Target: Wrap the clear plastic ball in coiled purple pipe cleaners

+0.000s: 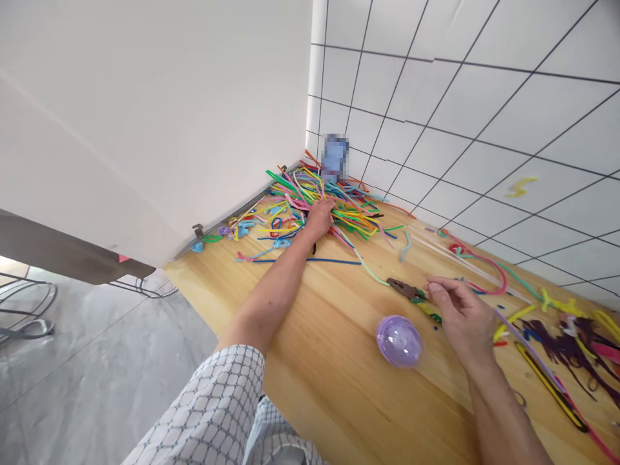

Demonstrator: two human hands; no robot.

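My left hand (pixel 320 218) reaches into a large pile of coloured pipe cleaners (pixel 356 223) at the back corner of the wooden table; its fingers are bent over a pink strand. To the right, my right hand (pixel 462 313) is raised with thumb and fingertips pressed together, and what it pinches is too small to name. Pliers (pixel 409 292) with green and yellow handles lie just left of it, touching or near the end of a pale green strand (pixel 365 270). Below them sits a clear purple dome (pixel 399 341).
A phone (pixel 335 157), blurred, leans on the tiled wall (pixel 436 103) behind the pile. A white panel (pixel 194 116) borders the table's left. At right lie a yellow-black cutter (pixel 549 385), dark purple strands (pixel 564 345) and more pipe cleaners.
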